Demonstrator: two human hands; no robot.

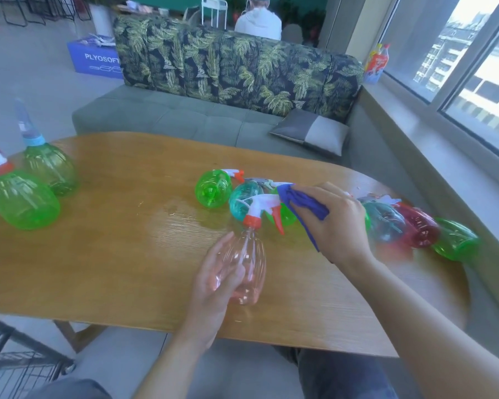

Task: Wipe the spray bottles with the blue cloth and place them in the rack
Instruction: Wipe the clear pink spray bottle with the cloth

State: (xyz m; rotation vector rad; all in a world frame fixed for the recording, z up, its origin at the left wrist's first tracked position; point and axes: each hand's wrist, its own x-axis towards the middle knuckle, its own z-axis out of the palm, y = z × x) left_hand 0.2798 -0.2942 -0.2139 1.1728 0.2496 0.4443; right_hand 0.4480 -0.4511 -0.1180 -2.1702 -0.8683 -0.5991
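Gripping the pink bottle (pixel 244 272) by its belly, the left hand (pixel 218 280) has its fingers curled round the clear plastic and holds it over the table (pixel 104 254), spray head (pixel 264 210) pointing away from the person. The right hand (pixel 333 223) is bunched round the blue cloth (pixel 303 204), fingers closed on it, and the cloth sits right against the white and red spray head.

Behind that, lying on their sides, are a green bottle (pixel 213 189) and a teal bottle (pixel 244 198), touching each other. To the right of the right hand a row of bottles lies close together: another teal one (pixel 385 221), a red one (pixel 419 227) and a green one (pixel 454 240) nearest the table's edge, all a bit blurred.

Far left, two green bottles (pixel 33 185) stand upright side by side. A wet patch (pixel 182 214) shines on the wood in the middle. The black wire rack (pixel 15 367) shows at the lower left, below the table. Beyond the table there is a sofa (pixel 236 73) with leaf-print cushions.
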